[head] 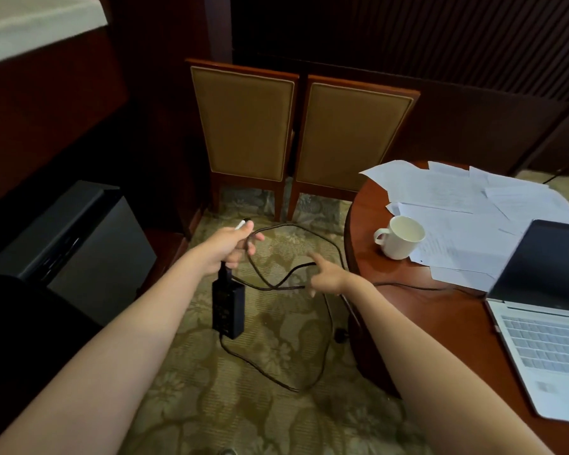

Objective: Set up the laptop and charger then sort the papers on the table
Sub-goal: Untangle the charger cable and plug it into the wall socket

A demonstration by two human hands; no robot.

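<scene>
My left hand grips the black charger cable above the carpet, and a white-tipped plug end sticks out past my fingers. The black charger brick hangs just below that hand. Its cable loops down over the floor. My right hand reaches into the loops, index finger stretched out, with a strand of cable running under it. The silver laptop stands open on the round wooden table at the right, screen dark. Several white papers lie scattered behind it.
A white mug stands near the table's left edge. Two padded wooden chairs stand against the dark wall behind. A black cabinet sits at the left. A thin cable runs across the table toward the laptop.
</scene>
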